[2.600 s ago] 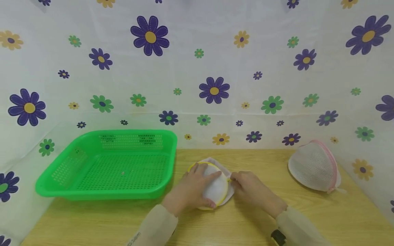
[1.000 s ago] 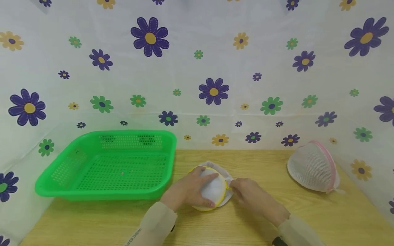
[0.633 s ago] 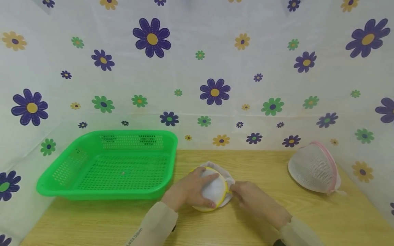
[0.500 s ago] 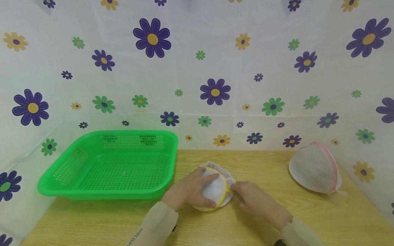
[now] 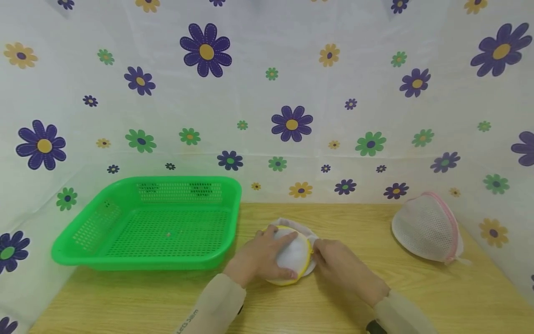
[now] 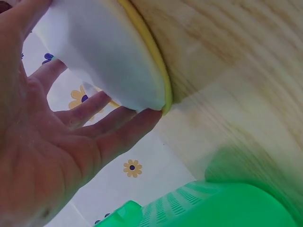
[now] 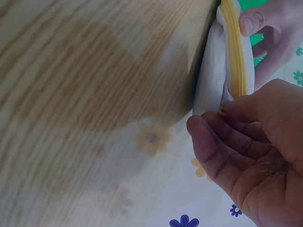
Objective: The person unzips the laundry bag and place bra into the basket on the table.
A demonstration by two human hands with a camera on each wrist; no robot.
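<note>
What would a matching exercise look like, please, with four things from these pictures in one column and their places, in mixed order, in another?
Things:
1. Green basket
2. White bag with yellow trim
3. Mesh bag with pink trim
4. Right hand

Places:
A. Toward the right side of the table, touched by neither of the hands
B. With its fingertips at the yellow-trimmed edge
C. Under the left hand
D. On the left part of the table, left of both hands

Right pairs: 1-D, 2-C, 3-A, 4-B.
</note>
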